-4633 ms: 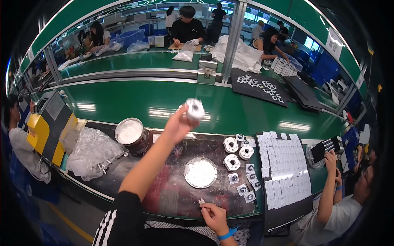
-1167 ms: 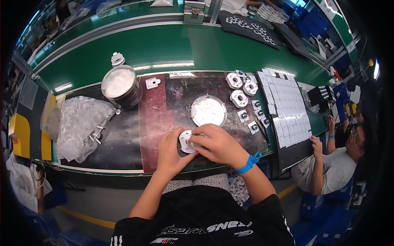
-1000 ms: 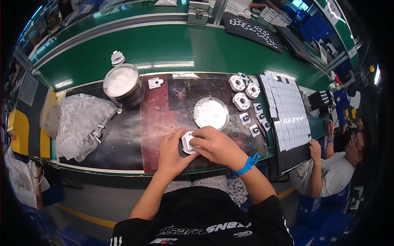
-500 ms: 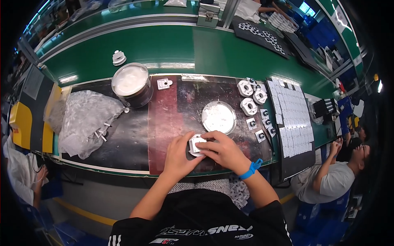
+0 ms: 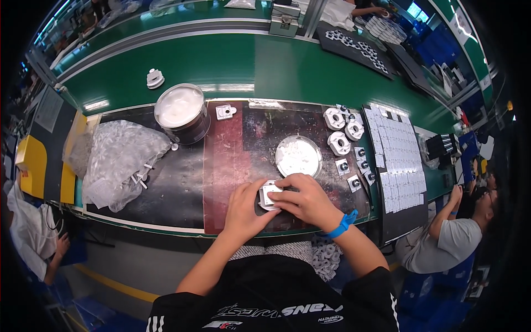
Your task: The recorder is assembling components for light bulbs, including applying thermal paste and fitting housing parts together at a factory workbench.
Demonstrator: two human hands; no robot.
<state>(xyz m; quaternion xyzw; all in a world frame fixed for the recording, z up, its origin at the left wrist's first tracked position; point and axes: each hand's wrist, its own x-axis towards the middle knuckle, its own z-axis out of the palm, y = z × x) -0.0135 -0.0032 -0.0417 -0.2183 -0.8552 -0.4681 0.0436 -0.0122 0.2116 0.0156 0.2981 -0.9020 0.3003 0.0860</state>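
Observation:
Near the front edge of the bench, a white plastic housing [image 5: 270,195] with a squarish plate on top is held between my hands. My left hand [image 5: 243,209] grips its left side, thumb along the near edge. From the right, the fingers of my right hand [image 5: 310,202] press onto the plate, hiding part of it; a blue band circles that wrist. Just beyond my hands sits a round clear dish [image 5: 298,157] of white material. Several round white housings [image 5: 338,143] stand to the right, with small square pieces with black parts [image 5: 354,183] nearer me.
A tub of white paste [image 5: 179,107] and a plastic bag of white parts [image 5: 123,160] occupy the left. One white part [image 5: 225,112] lies at the red strip's far end. White plates cover a black board [image 5: 401,221] on the right. A green belt [image 5: 210,61] runs behind.
The green belt has shifted left, carrying a white part along. My hands keep the same hold on the housing, with only slight finger movement; the whole view has shifted a little.

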